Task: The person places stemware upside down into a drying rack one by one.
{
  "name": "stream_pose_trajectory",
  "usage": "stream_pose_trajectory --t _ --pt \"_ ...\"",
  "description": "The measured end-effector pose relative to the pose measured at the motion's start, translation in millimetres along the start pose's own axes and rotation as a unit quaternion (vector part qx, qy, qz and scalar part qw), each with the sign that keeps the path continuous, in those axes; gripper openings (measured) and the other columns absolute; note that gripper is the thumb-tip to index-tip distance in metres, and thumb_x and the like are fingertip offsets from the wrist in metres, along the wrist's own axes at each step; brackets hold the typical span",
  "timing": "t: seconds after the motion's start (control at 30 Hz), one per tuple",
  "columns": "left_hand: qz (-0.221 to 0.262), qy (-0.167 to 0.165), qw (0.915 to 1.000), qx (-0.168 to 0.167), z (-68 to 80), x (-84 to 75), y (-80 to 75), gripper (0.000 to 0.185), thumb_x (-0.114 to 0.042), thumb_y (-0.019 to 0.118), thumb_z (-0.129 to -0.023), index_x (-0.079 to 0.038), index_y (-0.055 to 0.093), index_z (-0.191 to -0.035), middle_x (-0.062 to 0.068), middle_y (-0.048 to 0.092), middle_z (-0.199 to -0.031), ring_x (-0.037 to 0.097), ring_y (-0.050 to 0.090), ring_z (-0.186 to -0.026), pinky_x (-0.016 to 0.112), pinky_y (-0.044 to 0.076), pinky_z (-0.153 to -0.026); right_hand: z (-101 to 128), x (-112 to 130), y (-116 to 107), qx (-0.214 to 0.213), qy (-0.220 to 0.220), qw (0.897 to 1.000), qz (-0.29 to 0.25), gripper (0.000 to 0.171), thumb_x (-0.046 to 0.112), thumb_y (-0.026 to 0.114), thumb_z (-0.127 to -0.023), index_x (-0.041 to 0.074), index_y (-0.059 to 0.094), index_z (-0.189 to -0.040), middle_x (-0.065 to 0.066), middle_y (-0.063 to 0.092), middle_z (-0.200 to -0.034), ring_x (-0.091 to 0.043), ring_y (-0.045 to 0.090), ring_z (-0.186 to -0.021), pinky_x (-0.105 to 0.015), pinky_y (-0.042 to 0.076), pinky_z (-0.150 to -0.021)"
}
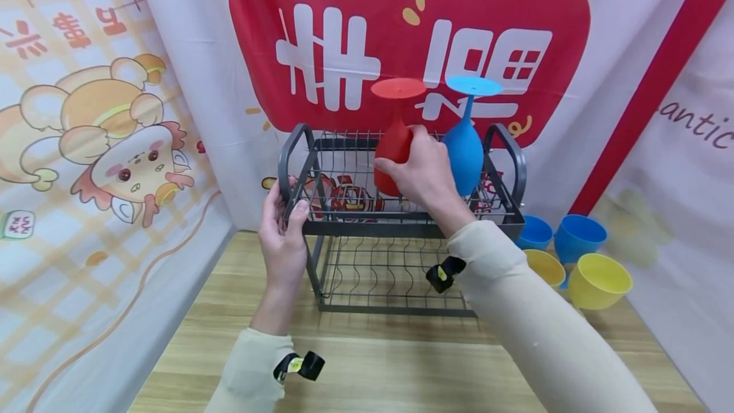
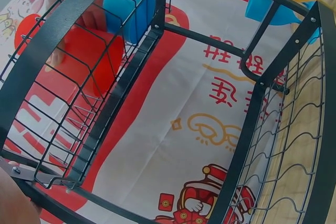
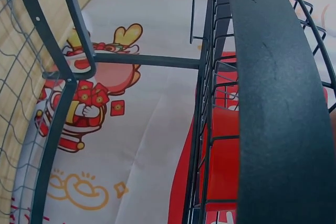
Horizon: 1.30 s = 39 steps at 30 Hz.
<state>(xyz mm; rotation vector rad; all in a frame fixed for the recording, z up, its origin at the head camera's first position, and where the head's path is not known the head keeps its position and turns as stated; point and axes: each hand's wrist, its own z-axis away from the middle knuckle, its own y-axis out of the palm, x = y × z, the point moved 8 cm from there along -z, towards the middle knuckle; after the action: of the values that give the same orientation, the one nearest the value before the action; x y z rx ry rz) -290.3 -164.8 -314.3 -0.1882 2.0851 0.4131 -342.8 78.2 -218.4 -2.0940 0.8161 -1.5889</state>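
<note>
While the two-tier wire rack (image 1: 401, 222) stands on the wooden table (image 1: 367, 362) close to the hanging backdrop (image 1: 401, 30) at the far side, bare planks lie open on the near side of it, between the rack and the person. To the left a printed cloth (image 1: 86, 164) slopes down to the table edge, and to the right four cups crowd the space just beside the rack: two blue cups (image 1: 579, 238) farther off and two yellow cups (image 1: 599, 280) nearer.

The red goblet (image 1: 394, 145) is upside down in the rack's upper basket, its bowl down among the wires and its flat round foot up in the air. It is plain matte red with a thin stem. A blue goblet (image 1: 466, 145) of the same shape stands inverted just beside it on the right, the two bowls near each other; whether they touch cannot be told.

The right hand (image 1: 421, 174) reaches over the near rail of the upper basket, the sleeved forearm slanting in from the lower right, and its fingers are curled round the bowl of the red goblet. The left hand (image 1: 282, 241) is upright at the rack's left near corner, thumb and fingers wrapped on the upper frame below the looped handle (image 1: 292, 152).
</note>
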Motion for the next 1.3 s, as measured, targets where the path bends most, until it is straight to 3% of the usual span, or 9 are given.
stream_pose_trajectory --t 0.43,0.5,0.87,1.13,1.3 --pt "0.000 0.004 1.0000 0.001 0.5 0.8 -0.3 0.054 -0.013 0.063 -0.102 -0.018 0.052 -0.155 0.002 0.061 -0.151 0.030 0.053 -0.144 0.037 0.043 -0.122 2 -1 -3 -0.031 0.009 0.999 -0.010 0.075 0.029 0.087 -0.089 0.012 0.048 -0.150 -0.010 0.062 -0.145 -0.032 0.063 -0.127 -0.051 0.064 -0.098" --pt "-0.003 0.002 1.0000 0.001 1.0 1.5 -0.3 0.054 -0.013 0.063 -0.102 -0.019 0.052 -0.155 -0.003 0.062 -0.149 0.028 0.053 -0.144 0.038 0.042 -0.123 2 -2 -3 -0.036 0.009 0.999 -0.011 0.075 0.029 0.087 -0.088 0.012 0.048 -0.150 -0.010 0.062 -0.146 -0.032 0.063 -0.127 -0.051 0.064 -0.098" --pt "-0.006 0.004 0.9999 -0.007 2.2 0.0 1.8 0.055 -0.015 0.063 -0.103 -0.019 0.051 -0.156 -0.003 0.061 -0.150 0.017 0.055 -0.140 0.040 0.041 -0.124 5 1 -12 -0.079 -0.021 0.996 -0.023 0.075 0.034 0.087 -0.088 0.010 0.051 -0.148 -0.011 0.064 -0.145 -0.031 0.065 -0.127 -0.050 0.064 -0.099" --pt "0.000 0.003 1.0000 -0.009 1.9 2.6 1.3 0.054 -0.013 0.061 -0.103 -0.020 0.051 -0.156 -0.004 0.061 -0.150 0.022 0.054 -0.143 0.037 0.044 -0.122 13 5 -20 -0.083 -0.031 0.996 -0.011 0.078 0.037 0.087 -0.088 0.008 0.049 -0.150 -0.012 0.063 -0.145 -0.032 0.063 -0.129 -0.050 0.064 -0.098" --pt "0.003 0.000 1.0000 -0.007 1.4 3.7 -0.4 0.054 -0.015 0.061 -0.104 -0.021 0.050 -0.157 -0.005 0.061 -0.151 0.020 0.054 -0.144 0.039 0.042 -0.125 24 11 -39 -0.091 -0.046 0.995 0.022 0.089 0.043 0.085 -0.088 0.006 0.044 -0.158 -0.016 0.055 -0.155 -0.034 0.053 -0.140 -0.054 0.060 -0.105"
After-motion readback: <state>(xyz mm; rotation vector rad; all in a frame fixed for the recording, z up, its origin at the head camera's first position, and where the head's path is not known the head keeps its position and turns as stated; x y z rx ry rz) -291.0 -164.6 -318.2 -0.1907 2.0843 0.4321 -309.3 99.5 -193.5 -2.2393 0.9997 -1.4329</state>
